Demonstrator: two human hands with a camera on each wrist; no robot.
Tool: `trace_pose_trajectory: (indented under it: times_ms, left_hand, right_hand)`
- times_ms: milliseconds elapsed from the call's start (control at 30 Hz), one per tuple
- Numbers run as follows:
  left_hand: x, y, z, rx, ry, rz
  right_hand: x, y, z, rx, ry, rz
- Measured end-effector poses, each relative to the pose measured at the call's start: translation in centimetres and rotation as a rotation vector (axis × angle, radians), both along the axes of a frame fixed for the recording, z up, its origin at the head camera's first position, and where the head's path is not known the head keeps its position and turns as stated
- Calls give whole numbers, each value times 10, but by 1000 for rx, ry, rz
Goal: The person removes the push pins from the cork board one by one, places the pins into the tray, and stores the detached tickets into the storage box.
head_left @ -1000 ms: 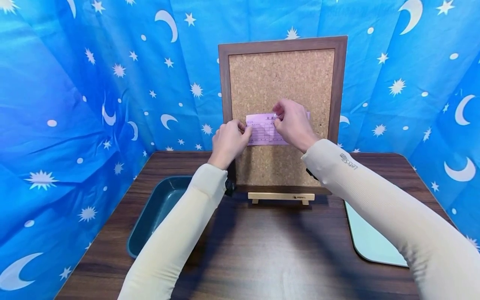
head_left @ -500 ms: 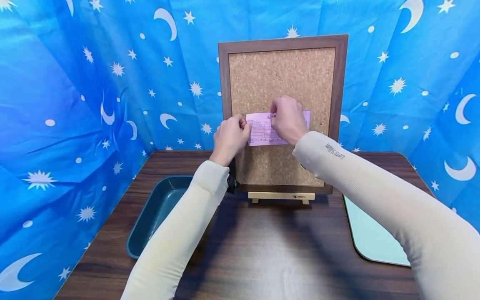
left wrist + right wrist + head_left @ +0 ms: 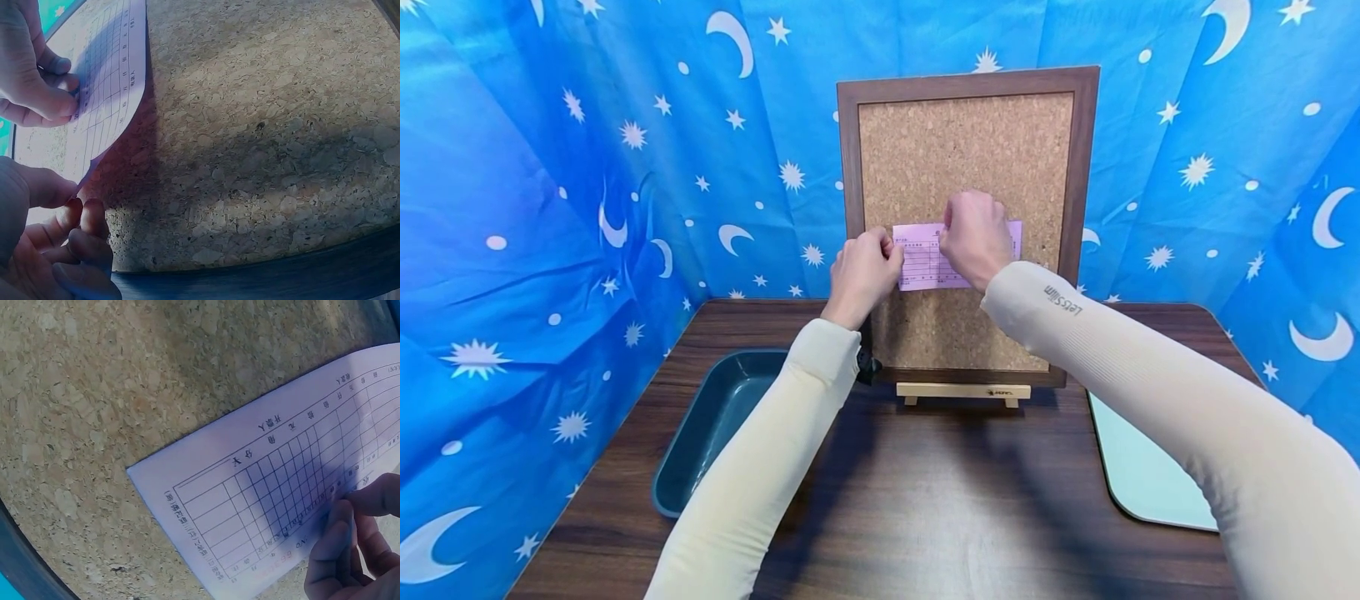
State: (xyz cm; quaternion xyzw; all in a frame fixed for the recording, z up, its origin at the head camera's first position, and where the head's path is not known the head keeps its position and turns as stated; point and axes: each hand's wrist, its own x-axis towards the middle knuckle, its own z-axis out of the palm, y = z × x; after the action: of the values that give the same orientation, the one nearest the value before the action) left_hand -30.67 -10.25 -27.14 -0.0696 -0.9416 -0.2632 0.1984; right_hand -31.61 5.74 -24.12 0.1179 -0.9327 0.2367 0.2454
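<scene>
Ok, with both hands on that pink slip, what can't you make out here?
- Any pin: head view, right hand covers the pink slip at its top middle.
- Slip's print: too small, blurred in all views.
- Dark tray contents: left sleeve covers part.
- Pale tray: right sleeve overlaps it.

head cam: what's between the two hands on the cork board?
A stretch of the pink form slip against the cork board. The left hand holds its left edge; the right hand is at its upper middle. Head view shows this.
</scene>
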Motion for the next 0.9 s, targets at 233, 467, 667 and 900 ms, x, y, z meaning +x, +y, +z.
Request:
trace_pose_trajectory:
  times_ms: [233, 467, 667, 900]
  left_hand:
    - [-1, 1, -1, 13, -1, -2]
    - [-4, 1, -1, 9, -20, -3]
    - [-4, 2, -2, 18, -26, -1]
    - [-5, 3, -2, 16, -21, -4]
  right_hand:
    - [-2, 2, -3, -27, 30, 18]
    - [-3, 5, -5, -28, 39, 46]
    - [-7, 11, -10, -24, 79, 100]
    - [-9, 20, -18, -41, 174, 186]
